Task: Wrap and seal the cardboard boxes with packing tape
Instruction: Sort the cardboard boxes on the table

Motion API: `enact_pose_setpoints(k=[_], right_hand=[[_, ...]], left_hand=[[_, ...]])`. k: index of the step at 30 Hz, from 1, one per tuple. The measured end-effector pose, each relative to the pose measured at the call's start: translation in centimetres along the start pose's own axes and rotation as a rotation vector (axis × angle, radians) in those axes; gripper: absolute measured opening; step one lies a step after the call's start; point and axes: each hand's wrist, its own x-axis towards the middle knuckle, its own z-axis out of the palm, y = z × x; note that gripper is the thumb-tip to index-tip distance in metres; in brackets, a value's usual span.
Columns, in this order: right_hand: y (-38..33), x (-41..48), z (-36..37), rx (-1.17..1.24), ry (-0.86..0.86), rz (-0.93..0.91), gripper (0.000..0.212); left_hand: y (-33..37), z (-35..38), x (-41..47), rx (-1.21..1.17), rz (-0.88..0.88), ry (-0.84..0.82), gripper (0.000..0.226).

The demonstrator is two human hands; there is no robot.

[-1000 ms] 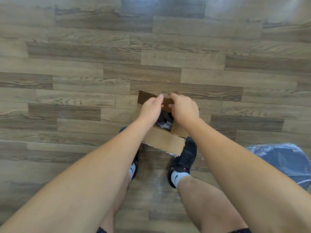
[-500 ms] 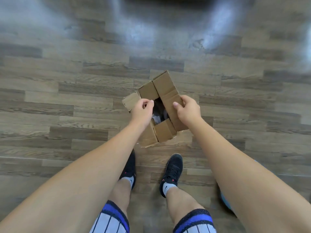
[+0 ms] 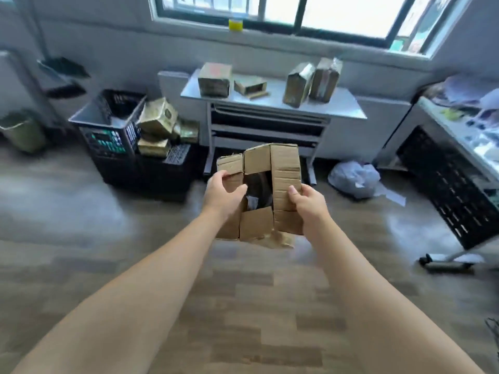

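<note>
- Wood-grain plank floor point(image 3: 256, 306) spreads in front of the grey metal desk point(image 3: 348, 109).
- Left hand point(image 3: 224, 191) and right hand point(image 3: 306, 201) each grip a side of a creased corrugated cardboard box point(image 3: 285, 168), held in the air before the desk, its flaps apart around a dark gap.
- Crumpled plastic bag point(image 3: 353, 178) lies by the desk's right leg.
- Black lattice crates point(image 3: 108, 136) stand left of the desk.
- Glossy wrapped boxes point(image 3: 214, 79) sit on the desk.
</note>
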Motion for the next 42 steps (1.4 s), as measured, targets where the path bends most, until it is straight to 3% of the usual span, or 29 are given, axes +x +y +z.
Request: enact_pose_setpoints(k=[4, 9, 14, 19, 24, 27, 42], right_hand=[[-10.0, -0.8, 0.0, 0.151, -0.007, -0.037, 0.014], [-17.2, -2.0, 0.7, 0.273, -0.054, -0.088, 0.021], [-20.1, -2.2, 1.3, 0.375, -0.096, -0.095, 0.021], [-20.3, 0.2, 1.2, 0.483, -0.091, -0.032, 0.020], [-20.8, 6.0, 1.1, 0.560, -0.065, 0.024, 0.016], [-21.3, 11.2, 0.9, 0.545, -0.085, 0.011, 0.012], [-24.2, 39.3, -2.3, 0.167, -0.054, -0.007, 0.015]], left_hand=[[8.9, -5.3, 1.0, 0.014, 0.161, 0.007, 0.073], [14.1, -9.3, 2.5, 0.042, 0.281, 0.002, 0.081], [16.7, -11.2, 3.5, -0.034, 0.322, -0.043, 0.082], [18.0, -11.3, 6.3, 0.044, 0.345, -0.059, 0.068], [19.2, -9.9, 11.1, 0.054, 0.290, -0.004, 0.057], [19.2, -8.4, 15.7, 0.002, 0.204, 0.015, 0.062], [25.9, 2.8, 40.1, 0.178, 0.094, 0.053, 0.068]])
